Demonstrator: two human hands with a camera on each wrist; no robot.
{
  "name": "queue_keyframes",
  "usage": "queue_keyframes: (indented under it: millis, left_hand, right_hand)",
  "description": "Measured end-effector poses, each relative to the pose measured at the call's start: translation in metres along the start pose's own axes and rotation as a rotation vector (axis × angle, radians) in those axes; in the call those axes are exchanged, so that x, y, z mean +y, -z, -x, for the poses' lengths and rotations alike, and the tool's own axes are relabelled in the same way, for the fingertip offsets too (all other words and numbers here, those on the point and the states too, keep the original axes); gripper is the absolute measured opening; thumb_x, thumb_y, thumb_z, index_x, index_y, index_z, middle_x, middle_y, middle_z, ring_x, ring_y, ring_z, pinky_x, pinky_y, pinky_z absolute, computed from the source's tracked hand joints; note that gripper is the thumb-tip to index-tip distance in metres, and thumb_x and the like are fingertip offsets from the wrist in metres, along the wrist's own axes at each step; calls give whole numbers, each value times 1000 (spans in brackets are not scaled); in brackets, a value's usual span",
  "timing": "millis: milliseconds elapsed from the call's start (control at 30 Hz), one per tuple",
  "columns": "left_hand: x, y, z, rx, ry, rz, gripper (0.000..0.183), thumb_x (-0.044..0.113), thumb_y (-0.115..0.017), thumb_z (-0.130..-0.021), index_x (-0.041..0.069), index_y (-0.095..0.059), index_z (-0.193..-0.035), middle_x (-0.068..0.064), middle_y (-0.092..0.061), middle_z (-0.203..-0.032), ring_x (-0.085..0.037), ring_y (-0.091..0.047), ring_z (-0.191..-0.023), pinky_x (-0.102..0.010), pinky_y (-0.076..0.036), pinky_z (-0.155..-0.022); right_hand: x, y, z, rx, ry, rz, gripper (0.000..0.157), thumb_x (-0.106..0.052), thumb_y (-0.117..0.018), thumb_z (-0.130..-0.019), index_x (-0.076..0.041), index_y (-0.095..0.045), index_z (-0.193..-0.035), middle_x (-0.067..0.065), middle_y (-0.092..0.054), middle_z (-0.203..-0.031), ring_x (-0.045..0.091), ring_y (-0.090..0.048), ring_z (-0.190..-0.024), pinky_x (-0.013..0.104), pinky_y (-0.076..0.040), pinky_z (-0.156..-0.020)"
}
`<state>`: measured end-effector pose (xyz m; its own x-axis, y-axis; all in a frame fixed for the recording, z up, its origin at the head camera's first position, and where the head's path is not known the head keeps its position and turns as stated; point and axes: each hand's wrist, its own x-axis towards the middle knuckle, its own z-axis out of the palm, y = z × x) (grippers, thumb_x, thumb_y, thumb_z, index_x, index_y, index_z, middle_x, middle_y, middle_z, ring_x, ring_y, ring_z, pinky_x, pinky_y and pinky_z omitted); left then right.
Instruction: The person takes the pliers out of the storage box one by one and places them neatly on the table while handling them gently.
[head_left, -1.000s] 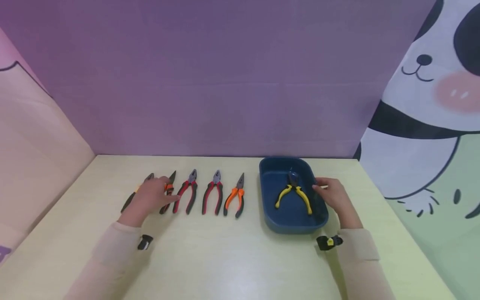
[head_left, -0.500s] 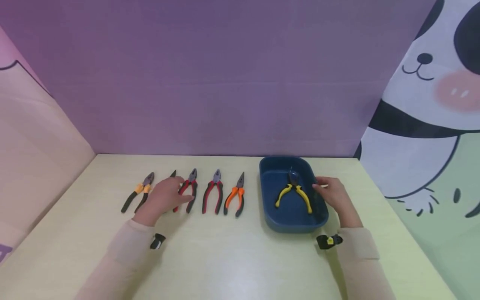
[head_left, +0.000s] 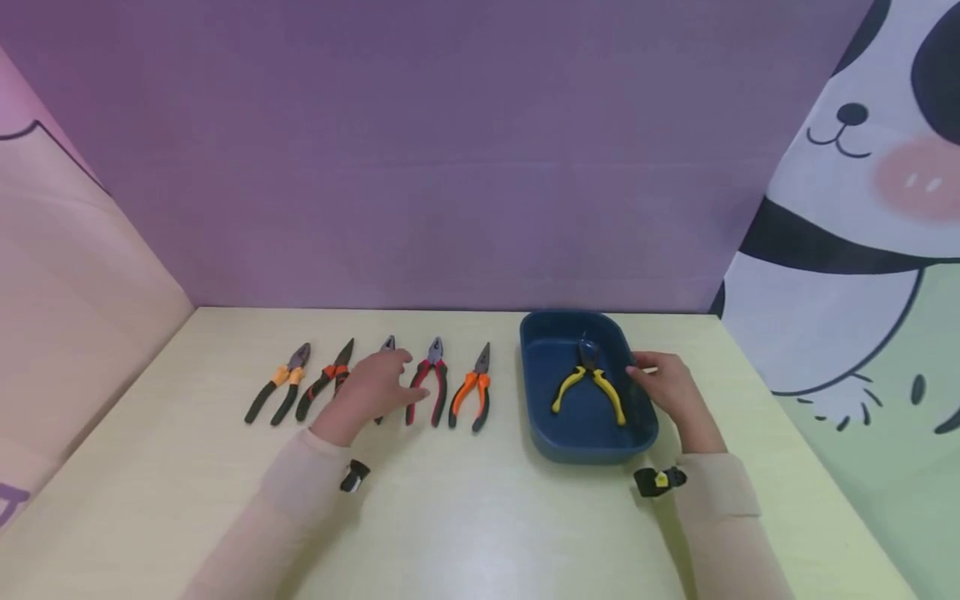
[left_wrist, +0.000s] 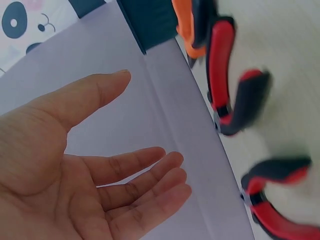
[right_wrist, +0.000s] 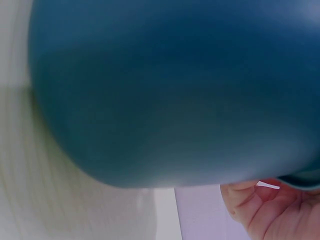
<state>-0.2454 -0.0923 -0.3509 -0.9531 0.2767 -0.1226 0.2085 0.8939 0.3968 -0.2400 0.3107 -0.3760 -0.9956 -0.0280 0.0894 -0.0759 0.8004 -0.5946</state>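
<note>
My left hand (head_left: 367,387) is over the third pliers from the left, hiding most of them; only their jaw tip shows beyond the knuckles. In the left wrist view the hand (left_wrist: 90,165) holds nothing, thumb apart from the fingers. Just to its right lie red-and-black combination pliers (head_left: 437,367), then orange-and-black needle-nose pliers (head_left: 481,385). My right hand (head_left: 667,387) grips the right rim of a dark blue plastic bin (head_left: 542,437). Inside the bin lie yellow-handled pliers (head_left: 602,385). In the right wrist view the bin wall (right_wrist: 165,100) covers much of the frame.
To the left of the left hand lie yellow-and-black pliers (head_left: 287,379) and orange-and-black pointed pliers (head_left: 327,379). All rest on a pale wooden table (head_left: 465,517). A purple backdrop (head_left: 450,167) rises behind the table's far edge.
My left hand has moved right along the row, from above the first two pliers to above the third, uncovering those on the left. The right hand stays at the bin rim.
</note>
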Motion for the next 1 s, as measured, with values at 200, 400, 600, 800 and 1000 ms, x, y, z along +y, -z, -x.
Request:
queue_keyframes:
  millis: [200, 400, 600, 800, 1000]
  left_hand:
    - [14, -7, -7, -7, -23, -17, 56, 35, -73, -81, -1, -56, -121, -12, -64, -92, -22, -55, -79, -36, -46, -68]
    - [32, -11, -8, -20, 5, 12, 63, 34, -73, -82, 2, -51, -131, -12, -63, -114, -20, -57, -85, -38, -49, -80]
    - [49, -15, -10, -22, -10, 19, 61, 34, -72, -82, 1, -52, -129, -13, -60, -123, -24, -60, -99, -39, -49, -87]
    - [62, -21, -12, -34, -58, 23, 61, 33, -73, -81, 1, -53, -128, -11, -64, -110, -22, -59, -92, -36, -50, -78]
    - [73, -26, -16, -23, -129, -2, 46, 36, -74, -80, 2, -60, -108, -3, -59, -81, -18, -51, -73, -30, -41, -61]
  right_hand:
    - [-1, 0, 0, -7, 4, 11, 35, -7, -53, -93, 16, -54, -119, 34, -60, -111, 47, -59, -101, 52, -49, -84]
    - [-1, 1, 0, -10, 4, 3, 36, -8, -54, -93, 17, -53, -119, 34, -60, -111, 47, -60, -99, 52, -49, -83]
    - [0, 2, 1, -2, -2, 1, 36, -8, -55, -93, 17, -53, -118, 34, -60, -110, 47, -60, -97, 51, -50, -81]
    - [-1, 1, 1, -9, -9, -4, 36, -8, -54, -93, 16, -53, -119, 34, -59, -111, 47, -60, -98, 51, -49, -82]
    - [-1, 1, 1, 8, 6, -1, 35, -8, -55, -92, 16, -54, -118, 33, -61, -108, 46, -61, -96, 51, -50, -81]
